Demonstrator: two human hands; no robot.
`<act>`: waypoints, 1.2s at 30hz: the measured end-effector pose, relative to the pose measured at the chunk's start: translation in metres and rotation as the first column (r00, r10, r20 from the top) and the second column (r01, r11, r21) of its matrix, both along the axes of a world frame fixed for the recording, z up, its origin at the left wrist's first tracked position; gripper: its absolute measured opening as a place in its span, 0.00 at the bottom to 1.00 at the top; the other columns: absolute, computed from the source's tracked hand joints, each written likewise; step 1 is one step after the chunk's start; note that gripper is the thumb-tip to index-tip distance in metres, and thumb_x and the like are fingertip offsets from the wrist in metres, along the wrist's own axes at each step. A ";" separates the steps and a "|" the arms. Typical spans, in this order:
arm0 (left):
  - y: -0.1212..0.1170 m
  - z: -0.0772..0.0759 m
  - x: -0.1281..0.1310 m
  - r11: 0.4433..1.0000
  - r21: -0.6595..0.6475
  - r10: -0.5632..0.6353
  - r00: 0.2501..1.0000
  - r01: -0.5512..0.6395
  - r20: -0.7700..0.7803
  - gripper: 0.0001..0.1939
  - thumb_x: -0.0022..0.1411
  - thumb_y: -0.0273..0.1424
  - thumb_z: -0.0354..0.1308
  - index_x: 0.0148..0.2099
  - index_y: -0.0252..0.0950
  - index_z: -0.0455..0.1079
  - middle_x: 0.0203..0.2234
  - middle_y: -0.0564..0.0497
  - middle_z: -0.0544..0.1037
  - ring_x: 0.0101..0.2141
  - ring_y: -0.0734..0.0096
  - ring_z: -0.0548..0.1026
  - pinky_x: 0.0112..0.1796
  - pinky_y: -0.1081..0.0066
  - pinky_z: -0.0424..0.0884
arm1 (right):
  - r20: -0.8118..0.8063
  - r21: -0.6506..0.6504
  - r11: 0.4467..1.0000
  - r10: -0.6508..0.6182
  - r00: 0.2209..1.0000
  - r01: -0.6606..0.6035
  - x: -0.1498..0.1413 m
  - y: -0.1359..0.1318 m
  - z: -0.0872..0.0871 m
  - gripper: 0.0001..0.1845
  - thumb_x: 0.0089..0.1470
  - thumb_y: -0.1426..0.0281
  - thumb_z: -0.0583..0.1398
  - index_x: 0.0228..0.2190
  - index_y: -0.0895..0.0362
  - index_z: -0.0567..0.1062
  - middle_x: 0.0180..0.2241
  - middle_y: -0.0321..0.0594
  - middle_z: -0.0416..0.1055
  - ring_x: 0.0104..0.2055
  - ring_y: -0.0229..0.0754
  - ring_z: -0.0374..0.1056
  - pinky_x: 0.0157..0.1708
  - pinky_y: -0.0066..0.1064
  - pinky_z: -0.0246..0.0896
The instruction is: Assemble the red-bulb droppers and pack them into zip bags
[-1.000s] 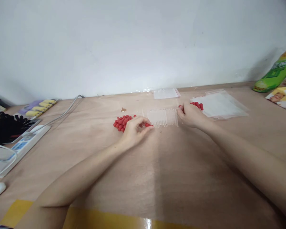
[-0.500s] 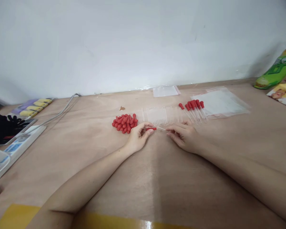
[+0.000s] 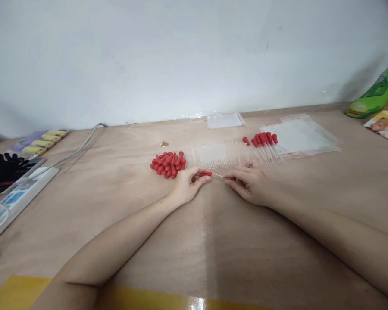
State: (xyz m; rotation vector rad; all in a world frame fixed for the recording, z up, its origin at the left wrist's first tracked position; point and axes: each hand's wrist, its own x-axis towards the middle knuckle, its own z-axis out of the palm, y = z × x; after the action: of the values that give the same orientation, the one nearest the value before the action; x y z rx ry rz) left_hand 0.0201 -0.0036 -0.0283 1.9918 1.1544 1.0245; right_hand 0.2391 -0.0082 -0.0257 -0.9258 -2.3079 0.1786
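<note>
Between thumb and fingers, my left hand (image 3: pixel 193 184) pinches a red rubber dropper bulb (image 3: pixel 206 174), its mouth facing right. My right hand (image 3: pixel 247 183) is closed on a thin clear glass tube (image 3: pixel 217 175), whose left end meets the bulb's mouth. How deep the tube sits inside I cannot tell. Left of my left hand lies a pile of red bulbs (image 3: pixel 168 164). Behind my hands a row of clear tubes (image 3: pixel 213 156) lies side by side. Several droppers with red bulbs fitted (image 3: pixel 263 138) rest beyond my right hand.
Clear plastic bags (image 3: pixel 305 135) lie at the back right, with a smaller bag (image 3: pixel 225 120) by the wall. A green bottle (image 3: pixel 375 94) is at far right. On the left are a power strip (image 3: pixel 22 200), a grey cable (image 3: pixel 87 144) and a black bundle (image 3: pixel 6 170).
The tube's end, earlier just short of the bulb, now meets its mouth as my hands have come slightly closer together. The view has shifted a little.
</note>
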 end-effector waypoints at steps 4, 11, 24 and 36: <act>-0.002 0.003 0.000 0.998 0.062 -0.014 0.999 0.017 -0.042 0.09 0.57 0.33 0.56 0.39 0.35 0.72 0.31 0.49 0.78 0.31 0.70 0.75 0.33 0.71 0.71 | 0.010 -0.032 0.998 0.048 0.999 -0.048 0.002 0.002 0.003 0.10 0.56 0.68 0.52 0.35 0.53 0.73 0.30 0.35 0.73 0.29 0.35 0.66 0.36 0.34 0.46; -0.008 0.011 -0.001 0.982 0.105 -0.137 0.976 0.156 -0.168 0.07 0.59 0.30 0.54 0.37 0.36 0.73 0.30 0.50 0.78 0.31 0.71 0.75 0.34 0.72 0.70 | 0.067 -0.072 0.997 0.047 0.997 -0.042 0.006 0.005 0.008 0.12 0.56 0.67 0.51 0.34 0.52 0.75 0.29 0.35 0.73 0.28 0.35 0.65 0.37 0.35 0.43; -0.007 0.011 0.000 0.973 0.171 -0.113 0.966 0.155 -0.230 0.08 0.57 0.32 0.56 0.38 0.34 0.71 0.30 0.49 0.77 0.29 0.71 0.74 0.31 0.73 0.69 | 0.110 -0.017 1.000 -0.009 0.994 0.011 -0.006 0.000 0.005 0.13 0.56 0.70 0.49 0.28 0.56 0.71 0.24 0.35 0.71 0.25 0.35 0.61 0.34 0.33 0.41; 0.001 0.012 0.001 0.926 0.312 -0.137 0.959 0.212 -0.247 0.07 0.58 0.30 0.55 0.37 0.33 0.70 0.30 0.48 0.77 0.30 0.71 0.74 0.32 0.73 0.71 | 0.146 -0.162 0.986 -0.010 0.989 0.034 -0.013 0.001 0.011 0.16 0.57 0.69 0.46 0.24 0.58 0.70 0.23 0.36 0.71 0.25 0.35 0.62 0.34 0.33 0.41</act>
State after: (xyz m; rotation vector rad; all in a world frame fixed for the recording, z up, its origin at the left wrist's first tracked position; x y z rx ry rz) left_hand 0.0212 -0.0031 -0.0165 2.4843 0.9333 0.9759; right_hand 0.2266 -0.0072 -0.0143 -1.0777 -2.4437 0.3047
